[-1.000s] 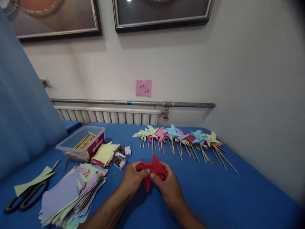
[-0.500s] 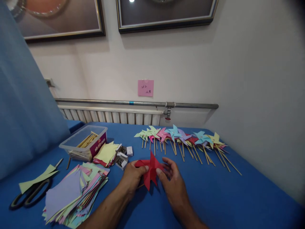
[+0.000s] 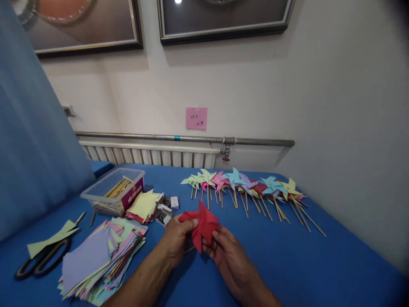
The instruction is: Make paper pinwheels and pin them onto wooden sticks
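Observation:
A red paper pinwheel [image 3: 205, 224] is held between my two hands, low over the blue table. My left hand [image 3: 179, 234] is closed on its left side, thumb on the paper near the middle. A bit of wooden stick [image 3: 189, 249] shows below the left hand; most of it is hidden. My right hand [image 3: 225, 249] pinches the lower right blade between thumb and fingers. Just beyond my left hand stand small open boxes of metal pins [image 3: 163, 216].
Finished pinwheels [image 3: 246, 182] on sticks lie in a row at the back right. To the left are a plastic tub of sticks [image 3: 118, 187], yellow paper squares [image 3: 143, 205], a stack of coloured paper [image 3: 86, 260] and black-handled scissors [image 3: 53, 258] under a green paper piece [image 3: 54, 238].
My right hand has moved down and its fingers have closed on the lower right blade. The pinwheel has turned, so its face shows more. The left hand keeps its hold.

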A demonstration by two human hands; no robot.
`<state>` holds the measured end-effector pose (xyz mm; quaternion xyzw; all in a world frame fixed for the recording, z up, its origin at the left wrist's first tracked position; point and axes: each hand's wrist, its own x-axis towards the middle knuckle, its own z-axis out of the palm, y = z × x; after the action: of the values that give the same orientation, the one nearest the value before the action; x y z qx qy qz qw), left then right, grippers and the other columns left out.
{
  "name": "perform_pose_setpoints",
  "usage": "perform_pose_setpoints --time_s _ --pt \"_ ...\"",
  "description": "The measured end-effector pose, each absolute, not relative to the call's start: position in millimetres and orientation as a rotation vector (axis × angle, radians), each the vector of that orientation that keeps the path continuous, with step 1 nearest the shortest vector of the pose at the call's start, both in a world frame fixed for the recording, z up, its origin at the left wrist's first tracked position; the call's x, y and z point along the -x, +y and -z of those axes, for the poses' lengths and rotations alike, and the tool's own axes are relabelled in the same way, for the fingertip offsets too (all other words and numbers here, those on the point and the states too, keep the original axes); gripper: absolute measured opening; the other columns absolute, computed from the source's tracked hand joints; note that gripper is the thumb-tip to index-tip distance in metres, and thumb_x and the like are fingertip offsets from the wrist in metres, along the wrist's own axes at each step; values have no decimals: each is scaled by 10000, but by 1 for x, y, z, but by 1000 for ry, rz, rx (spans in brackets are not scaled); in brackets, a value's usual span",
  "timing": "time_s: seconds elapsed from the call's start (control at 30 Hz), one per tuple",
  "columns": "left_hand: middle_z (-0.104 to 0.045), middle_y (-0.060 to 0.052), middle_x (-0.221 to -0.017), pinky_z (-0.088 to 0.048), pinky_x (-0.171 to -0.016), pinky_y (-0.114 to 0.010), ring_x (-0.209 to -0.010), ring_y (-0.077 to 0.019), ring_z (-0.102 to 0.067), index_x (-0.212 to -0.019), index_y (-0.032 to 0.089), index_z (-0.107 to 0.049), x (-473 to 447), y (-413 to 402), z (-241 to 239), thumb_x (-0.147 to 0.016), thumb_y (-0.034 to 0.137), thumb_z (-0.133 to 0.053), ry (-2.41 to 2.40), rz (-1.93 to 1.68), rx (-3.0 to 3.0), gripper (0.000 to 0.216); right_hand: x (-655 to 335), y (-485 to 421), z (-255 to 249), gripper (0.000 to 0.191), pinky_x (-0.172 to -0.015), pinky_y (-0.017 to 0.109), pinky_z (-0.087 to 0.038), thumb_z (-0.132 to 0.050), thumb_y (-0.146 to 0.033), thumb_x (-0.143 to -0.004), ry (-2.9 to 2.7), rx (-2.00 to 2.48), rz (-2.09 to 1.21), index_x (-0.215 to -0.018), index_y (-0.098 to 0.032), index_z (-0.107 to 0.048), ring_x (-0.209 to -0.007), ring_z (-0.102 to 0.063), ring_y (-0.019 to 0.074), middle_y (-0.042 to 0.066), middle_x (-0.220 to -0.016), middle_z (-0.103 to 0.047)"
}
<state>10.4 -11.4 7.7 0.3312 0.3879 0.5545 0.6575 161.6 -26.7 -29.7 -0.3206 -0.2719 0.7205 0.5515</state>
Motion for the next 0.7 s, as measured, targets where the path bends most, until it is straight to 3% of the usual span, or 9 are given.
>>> perform_pose_setpoints --time_s 0.1,0.27,0.4,0.7 --pt "-793 -93 -734 -568 -695 -304 -647 -191 -690 -809 123 -828 -12 -12 -5 -503 436 -995 891 -1258 -761 468 -159 -33 23 401 -786 322 -556 -954 -439 -744 -755 718 -1677 -1044 -219 -805 -896 -717 223 70 -1007 -819" --pt "-782 -72 -722 -548 -691 -285 -647 -172 -686 -815 120 -821 -14 -12 -3 -475 442 -1015 907 -1284 -736 507 -152 -39 14 515 -935 406 -563 -901 -587 -786 -883 703 -1570 -1165 -255 -796 -1088 -726 295 93 -1160 -816" --pt "-746 -33 -684 -509 -640 -268 -599 -147 -650 -803 133 -782 -17 -14 -2 -449 438 -1029 959 -1251 -710 528 -149 -33 29 540 -936 441 -589 -867 -627 -794 -902 792 -1476 -1175 -253 -790 -1071 -755 317 99 -1112 -827" --pt "-626 20 -586 -405 -601 -255 -553 -111 -530 -717 147 -714 -26 -16 5 -480 408 -990 1011 -1206 -797 448 -150 -21 49 407 -893 430 -616 -882 -504 -770 -854 878 -1375 -1063 -235 -797 -916 -788 301 71 -972 -843"
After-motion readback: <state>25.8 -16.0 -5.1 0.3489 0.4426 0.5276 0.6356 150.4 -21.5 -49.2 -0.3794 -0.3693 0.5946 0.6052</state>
